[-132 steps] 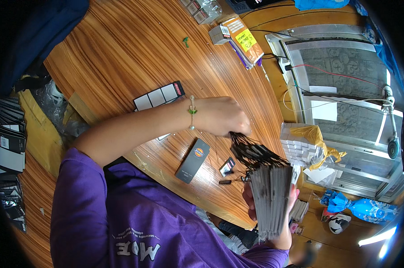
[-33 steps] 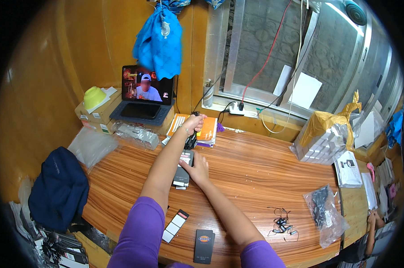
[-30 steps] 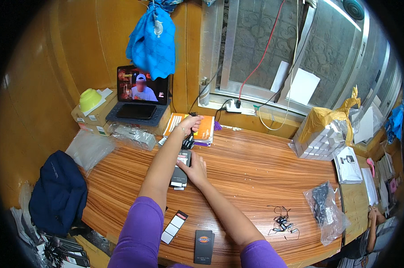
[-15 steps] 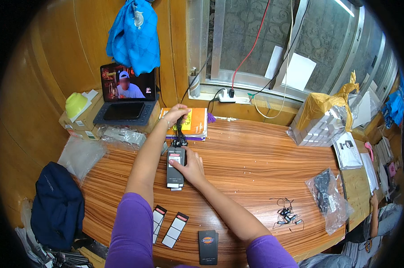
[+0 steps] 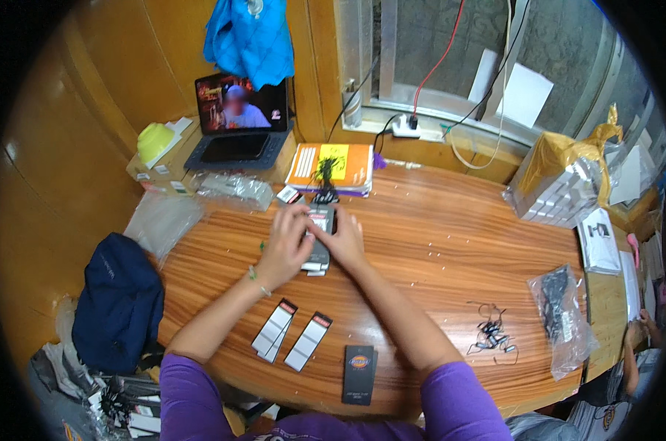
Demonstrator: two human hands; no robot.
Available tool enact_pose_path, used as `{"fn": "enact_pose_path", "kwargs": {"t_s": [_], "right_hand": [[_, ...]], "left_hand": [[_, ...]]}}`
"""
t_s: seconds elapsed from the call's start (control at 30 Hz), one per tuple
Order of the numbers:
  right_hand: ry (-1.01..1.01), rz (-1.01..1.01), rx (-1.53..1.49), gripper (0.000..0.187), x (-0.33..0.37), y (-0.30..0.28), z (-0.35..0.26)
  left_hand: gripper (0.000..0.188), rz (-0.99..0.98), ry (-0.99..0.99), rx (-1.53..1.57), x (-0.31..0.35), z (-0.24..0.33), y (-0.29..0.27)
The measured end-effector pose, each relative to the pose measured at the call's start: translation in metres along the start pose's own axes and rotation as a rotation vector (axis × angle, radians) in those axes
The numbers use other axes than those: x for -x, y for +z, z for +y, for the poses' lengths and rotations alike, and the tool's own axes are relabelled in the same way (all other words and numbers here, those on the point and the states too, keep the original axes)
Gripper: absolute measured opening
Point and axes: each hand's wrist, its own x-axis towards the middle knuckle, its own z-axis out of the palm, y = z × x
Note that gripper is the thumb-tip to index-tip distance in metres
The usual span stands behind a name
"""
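A stack of dark grey hang tags (image 5: 318,259) lies near the table's middle, its bundle of black strings (image 5: 326,178) spread away from me onto an orange notebook. My left hand (image 5: 289,246) curls its fingers over the left side and top of the stack. From the right side my right hand (image 5: 343,239) grips it, the thumb lying across the top. Both hands partly hide the tags. Nearer to me are white-panelled tags (image 5: 308,342) with a red band and black top, and a small pile of dark tags (image 5: 358,375) with an orange emblem.
Loose black strings (image 5: 492,334) and a clear plastic bag (image 5: 564,323) lie on the right. A taped carton (image 5: 553,184) stands far right. Behind are the orange notebook (image 5: 356,163) and a tablet (image 5: 242,106). A navy bag (image 5: 119,305) sits left. Another person's hand (image 5: 634,334) shows at right.
My left hand has let go of the raised strings and come down onto the stack. The strings now rest on the notebook. The whole view has shifted slightly.
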Motion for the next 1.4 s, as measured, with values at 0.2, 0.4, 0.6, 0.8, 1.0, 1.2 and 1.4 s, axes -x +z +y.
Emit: {"fn": "enact_pose_path", "kwargs": {"t_s": [0.2,0.4,0.6,0.8,1.0,1.2,1.4], "right_hand": [[-0.007,-0.016,-0.024,0.069,0.001,-0.003,-0.005],[-0.035,0.025,-0.055,0.066,0.002,-0.002,0.003],[-0.019,0.267,-0.508,0.036,-0.003,0.003,0.013],[0.015,0.335,-0.544,0.028,-0.002,0.006,0.011],[-0.048,0.443,-0.615,0.028,-0.007,0.005,0.017],[0.441,0.111,-0.992,0.024,-0.008,-0.062,-0.018],[-0.519,-0.451,-1.117,0.024,0.123,-0.169,-0.197]], "left_hand": [[0.036,-0.078,-0.076,0.036,0.040,0.010,0.021],[0.033,-0.070,-0.147,0.054,0.040,0.011,0.026],[0.029,-0.061,-0.192,0.050,0.036,0.019,0.013],[0.027,0.044,-0.341,0.081,0.054,0.049,-0.026],[0.035,0.071,-0.117,0.109,0.111,0.123,-0.047],[0.040,0.011,0.354,0.407,0.199,0.179,0.003],[0.041,0.205,0.246,0.487,0.237,0.184,0.012]]}}
